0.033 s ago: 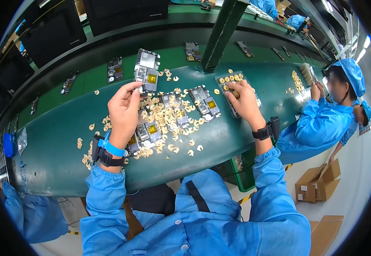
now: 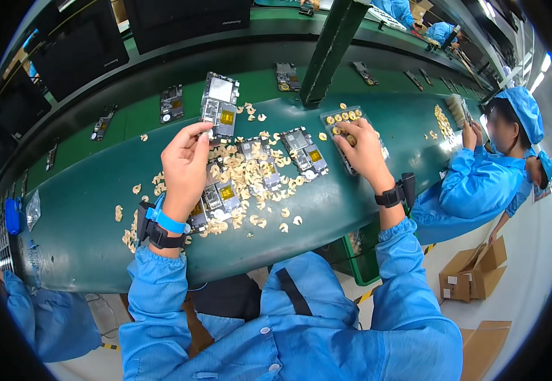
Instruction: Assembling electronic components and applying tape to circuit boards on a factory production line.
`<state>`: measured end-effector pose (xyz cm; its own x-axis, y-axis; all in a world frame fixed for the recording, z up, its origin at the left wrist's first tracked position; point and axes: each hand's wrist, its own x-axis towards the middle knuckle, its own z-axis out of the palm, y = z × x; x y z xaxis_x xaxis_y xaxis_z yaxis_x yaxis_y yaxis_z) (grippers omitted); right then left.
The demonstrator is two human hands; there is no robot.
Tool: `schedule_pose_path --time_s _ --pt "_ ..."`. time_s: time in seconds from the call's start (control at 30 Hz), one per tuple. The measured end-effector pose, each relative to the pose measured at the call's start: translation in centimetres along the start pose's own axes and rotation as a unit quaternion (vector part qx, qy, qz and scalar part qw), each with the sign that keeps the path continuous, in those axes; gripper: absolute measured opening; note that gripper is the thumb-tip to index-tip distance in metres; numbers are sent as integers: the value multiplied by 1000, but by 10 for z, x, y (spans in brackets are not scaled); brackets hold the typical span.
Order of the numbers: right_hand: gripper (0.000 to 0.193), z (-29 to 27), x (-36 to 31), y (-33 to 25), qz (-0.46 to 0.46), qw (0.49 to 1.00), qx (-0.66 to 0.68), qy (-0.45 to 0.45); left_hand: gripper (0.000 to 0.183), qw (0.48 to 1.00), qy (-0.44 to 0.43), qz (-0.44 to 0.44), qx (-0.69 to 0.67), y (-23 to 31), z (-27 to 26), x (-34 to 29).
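My left hand (image 2: pixel 186 166) pinches the lower end of a circuit board (image 2: pixel 219 105) with silver shields and a gold patch, held up above the bench. Over at the right, my right hand (image 2: pixel 366 151) reaches down onto a clear plastic tray (image 2: pixel 328 130) with round gold-coloured parts in its pockets. Its thumb and fingers are bent together among those parts, and what they grip is hidden. Between my hands, a heap of small beige curved pieces (image 2: pixel 241 168) partly covers several more circuit boards. One board (image 2: pixel 305 152) lies at the heap's right side, mostly uncovered.
A green post (image 2: pixel 333 54) rises beyond the bench (image 2: pixel 85 216). Behind it, spaced boards (image 2: pixel 170 103) lie along a green strip. A co-worker (image 2: pixel 488 168) in blue sits at the right near another beige pile (image 2: pixel 443 122). Cardboard boxes (image 2: pixel 473 273) stand on the floor.
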<state>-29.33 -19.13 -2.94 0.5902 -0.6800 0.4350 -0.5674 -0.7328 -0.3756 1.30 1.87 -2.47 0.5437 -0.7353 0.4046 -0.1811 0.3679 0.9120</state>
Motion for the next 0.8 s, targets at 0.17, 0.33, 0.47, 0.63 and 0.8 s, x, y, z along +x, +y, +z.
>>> schedule_pose_path --time_s 0.17,0.33,0.47,0.63,0.8 --pt "26 4 7 5 15 999 48 -1 19 999 -21 -2 43 0 -4 -4" --pt "22 2 13 10 74 992 93 -31 19 999 -22 -2 32 5 -1 -6" --pt "24 -7 18 14 104 984 127 -64 18 999 -28 -6 39 5 -2 -6" --pt "16 -5 18 24 -21 999 37 -33 18 999 -25 -4 27 0 0 -5" --pt "10 -5 14 15 -74 997 -7 21 18 1000 -18 -2 7 -1 2 -6"
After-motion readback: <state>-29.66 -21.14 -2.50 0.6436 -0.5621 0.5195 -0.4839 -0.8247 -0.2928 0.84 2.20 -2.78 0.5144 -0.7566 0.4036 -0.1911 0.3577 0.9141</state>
